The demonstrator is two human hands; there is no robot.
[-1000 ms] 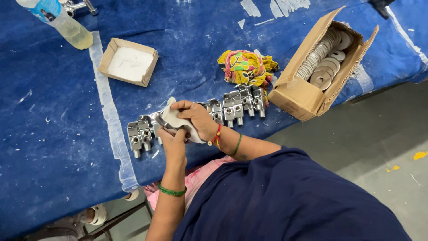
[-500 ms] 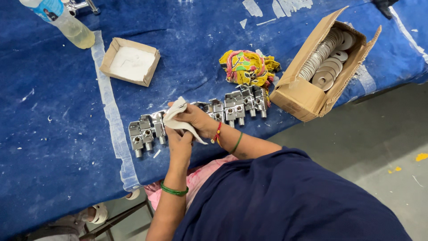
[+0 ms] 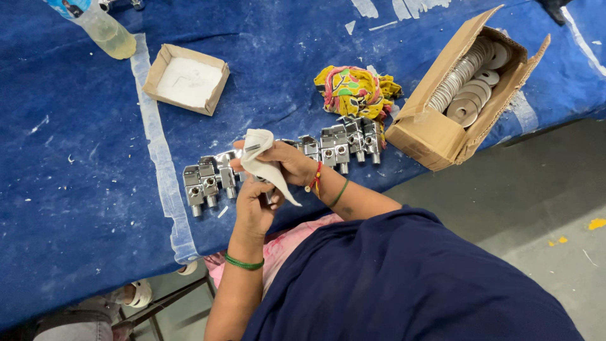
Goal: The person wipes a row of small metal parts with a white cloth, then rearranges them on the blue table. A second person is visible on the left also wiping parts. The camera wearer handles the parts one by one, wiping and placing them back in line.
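Fittings in a row along the table's near edge.
The fittings (image 3: 208,180) run left to right across the table (image 3: 63,208); both hands meet over their middle, the right hand (image 3: 284,163) holding a cloth (image 3: 260,155) above the left hand (image 3: 255,205). Behind lie a tray (image 3: 186,79), a bottle (image 3: 104,28) and a rag (image 3: 353,91); a box (image 3: 435,136) of washers (image 3: 464,82) sits right.

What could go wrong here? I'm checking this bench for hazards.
The row of chrome fittings lies close to the table edge; a nudge from the left hand or right hand wiping with the white cloth might knock some off. The tilted carton of washers could spill.
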